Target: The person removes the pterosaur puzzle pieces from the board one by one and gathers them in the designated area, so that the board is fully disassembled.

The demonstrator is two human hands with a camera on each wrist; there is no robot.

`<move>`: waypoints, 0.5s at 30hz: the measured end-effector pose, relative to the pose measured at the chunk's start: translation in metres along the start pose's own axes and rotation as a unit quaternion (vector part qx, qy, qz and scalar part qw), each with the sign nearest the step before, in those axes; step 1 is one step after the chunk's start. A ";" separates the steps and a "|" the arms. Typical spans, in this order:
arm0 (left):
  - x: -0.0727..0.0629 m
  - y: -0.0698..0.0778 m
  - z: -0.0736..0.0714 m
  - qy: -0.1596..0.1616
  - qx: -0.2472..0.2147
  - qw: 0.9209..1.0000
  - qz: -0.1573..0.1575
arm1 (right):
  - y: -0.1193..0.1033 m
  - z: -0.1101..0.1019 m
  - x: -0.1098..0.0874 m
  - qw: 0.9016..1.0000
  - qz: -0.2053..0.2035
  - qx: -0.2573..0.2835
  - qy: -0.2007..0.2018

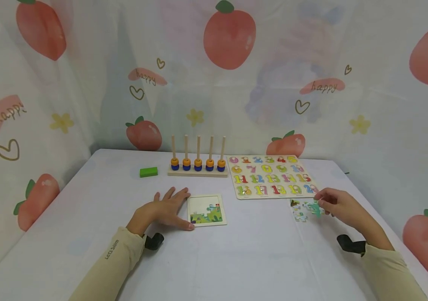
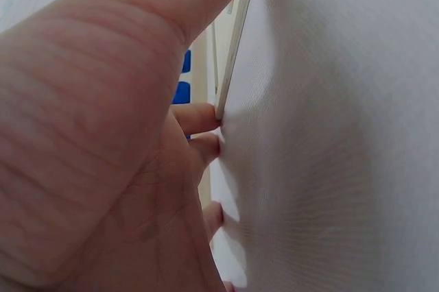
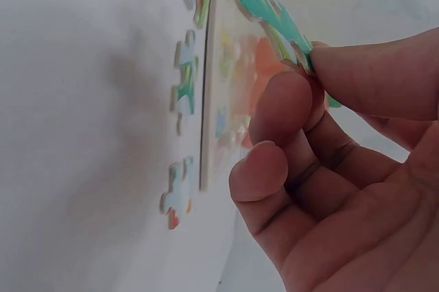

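A square puzzle tray [image 1: 203, 203] lies on the table, its lower part filled with joined green pieces and its upper part bare. My left hand [image 1: 164, 211] rests at the tray's left side, fingers spread, with the thumb by the lower corner and a fingertip by the upper one. In the left wrist view, fingertips touch the tray's edge [image 2: 236, 49]. Over at the right, my right hand [image 1: 343, 207] pinches a green jigsaw piece [image 3: 278, 23] between thumb and fingers, raised above the table. Several loose jigsaw pieces [image 1: 300, 218] lie below and beside that hand.
A wooden number board [image 1: 239, 195] with colourful numerals lies just behind the loose pieces. Left of it stands a peg rack [image 1: 197, 173] with orange and blue beads on upright rods. A green block [image 1: 148, 172] sits farther left. Printed cloth hangs behind the table.
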State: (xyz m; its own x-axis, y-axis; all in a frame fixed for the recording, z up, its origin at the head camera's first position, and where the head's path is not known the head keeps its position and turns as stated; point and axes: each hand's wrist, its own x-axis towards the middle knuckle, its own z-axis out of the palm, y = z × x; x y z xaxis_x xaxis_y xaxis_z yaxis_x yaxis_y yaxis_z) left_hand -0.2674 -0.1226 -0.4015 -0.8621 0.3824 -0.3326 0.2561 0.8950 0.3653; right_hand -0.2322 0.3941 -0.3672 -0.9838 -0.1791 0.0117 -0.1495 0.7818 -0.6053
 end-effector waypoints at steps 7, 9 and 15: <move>-0.001 -0.001 0.002 0.007 -0.004 1.000 0.003 | 0.015 0.002 0.002 0.999 0.009 0.013 -0.028; -0.001 -0.001 0.001 0.008 -0.003 1.000 0.004 | 0.017 0.003 0.003 0.999 0.015 0.014 -0.037; -0.001 0.000 0.001 0.005 -0.004 1.000 0.007 | 0.021 0.008 0.005 0.998 0.041 0.001 -0.049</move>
State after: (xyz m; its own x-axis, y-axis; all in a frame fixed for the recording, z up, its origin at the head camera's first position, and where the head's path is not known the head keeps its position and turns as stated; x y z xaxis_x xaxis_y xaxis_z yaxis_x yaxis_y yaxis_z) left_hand -0.2661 -0.1234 -0.4016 -0.8627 0.3930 -0.3182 0.2652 0.8874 0.3771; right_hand -0.2398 0.4046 -0.3864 -0.9781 -0.1729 -0.1160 -0.0690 0.7948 -0.6029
